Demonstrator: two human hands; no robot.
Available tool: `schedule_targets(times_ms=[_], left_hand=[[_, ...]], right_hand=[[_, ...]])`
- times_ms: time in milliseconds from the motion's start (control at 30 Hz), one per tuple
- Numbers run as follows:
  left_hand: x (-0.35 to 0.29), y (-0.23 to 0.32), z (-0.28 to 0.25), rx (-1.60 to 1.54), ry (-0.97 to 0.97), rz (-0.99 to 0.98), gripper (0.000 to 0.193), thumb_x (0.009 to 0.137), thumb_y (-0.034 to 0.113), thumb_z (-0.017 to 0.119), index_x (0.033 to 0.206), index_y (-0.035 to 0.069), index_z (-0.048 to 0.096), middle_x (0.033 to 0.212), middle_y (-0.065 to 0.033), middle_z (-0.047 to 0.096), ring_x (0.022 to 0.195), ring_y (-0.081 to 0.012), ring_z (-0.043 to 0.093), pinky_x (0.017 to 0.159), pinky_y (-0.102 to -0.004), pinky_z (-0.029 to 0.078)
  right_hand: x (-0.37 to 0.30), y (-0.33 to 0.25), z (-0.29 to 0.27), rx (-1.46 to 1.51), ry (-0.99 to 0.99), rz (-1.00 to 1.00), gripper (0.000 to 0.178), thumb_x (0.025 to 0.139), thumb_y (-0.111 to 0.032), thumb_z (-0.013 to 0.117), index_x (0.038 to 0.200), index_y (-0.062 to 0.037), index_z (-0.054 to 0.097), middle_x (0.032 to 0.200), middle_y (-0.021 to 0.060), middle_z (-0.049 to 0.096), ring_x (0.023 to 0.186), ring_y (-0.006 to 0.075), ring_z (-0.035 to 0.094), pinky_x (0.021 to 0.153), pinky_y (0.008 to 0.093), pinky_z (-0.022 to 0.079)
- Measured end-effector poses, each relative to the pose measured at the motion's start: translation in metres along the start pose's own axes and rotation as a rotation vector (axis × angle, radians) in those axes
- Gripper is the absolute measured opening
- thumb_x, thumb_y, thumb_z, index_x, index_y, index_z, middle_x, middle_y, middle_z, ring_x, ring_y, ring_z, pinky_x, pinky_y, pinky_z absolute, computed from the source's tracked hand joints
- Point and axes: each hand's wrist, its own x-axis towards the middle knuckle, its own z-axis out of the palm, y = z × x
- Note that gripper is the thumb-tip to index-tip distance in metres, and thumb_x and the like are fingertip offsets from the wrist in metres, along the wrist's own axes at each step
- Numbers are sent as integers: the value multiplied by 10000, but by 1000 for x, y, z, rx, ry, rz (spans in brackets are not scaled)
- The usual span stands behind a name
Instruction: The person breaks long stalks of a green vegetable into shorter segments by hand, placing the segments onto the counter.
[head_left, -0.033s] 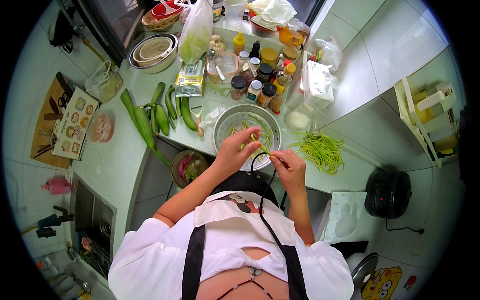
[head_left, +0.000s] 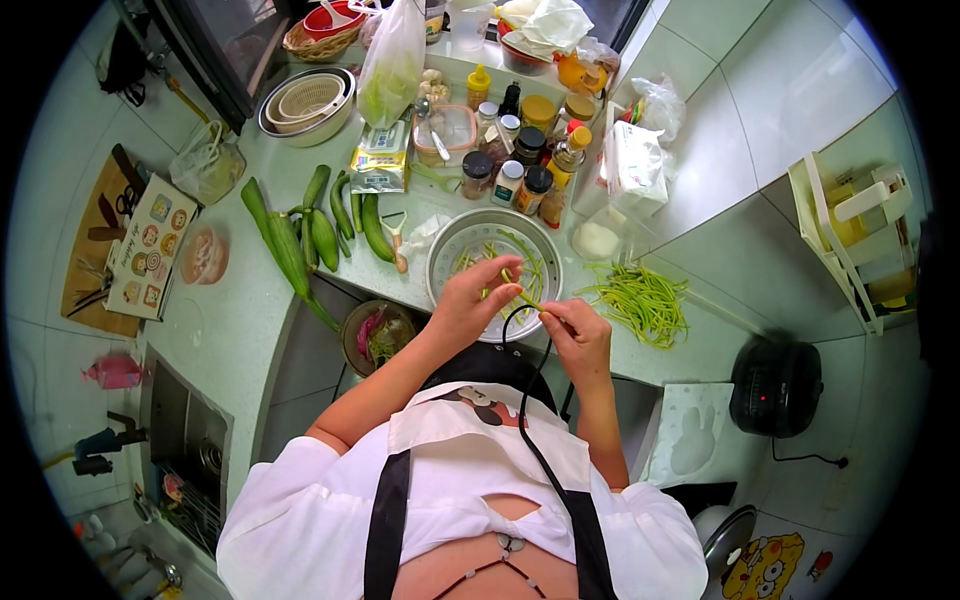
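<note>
Thumb and fingers of the right hand (head_left: pixel 581 338), near the middle of the frame, pinch the lower end of a green stem (head_left: pixel 527 296). From that grip it slants up and left to the left hand (head_left: pixel 470 303), whose thumb and fingers curl around its upper part; how tightly they close cannot be told. Beneath the stem sits a metal bowl (head_left: pixel 434 262) with green pieces inside, and a pile of stems (head_left: pixel 643 307) lies right of centre.
</note>
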Motion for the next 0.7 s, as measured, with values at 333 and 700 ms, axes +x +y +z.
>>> schedule_targets(times_ms=[333,700], left_hand=[[-3,-9,-1,145,25,-112,139,858,96,628,947,-5,659,815,-55,646,732,-90,579,649,-237,462],[-2,-5,0,447,69,73,170,802,157,684,805,7,603,687,-113,563,599,-227,527,561,-316,436]], right_hand=[[1,0,1,-57,9,-22,110,795,-85,677,884,-21,677,719,60,598,575,123,533,529,249,412],[-1,-4,5,-36,-12,82,112,802,-104,670,880,-24,672,720,86,611,571,165,560,539,270,436]])
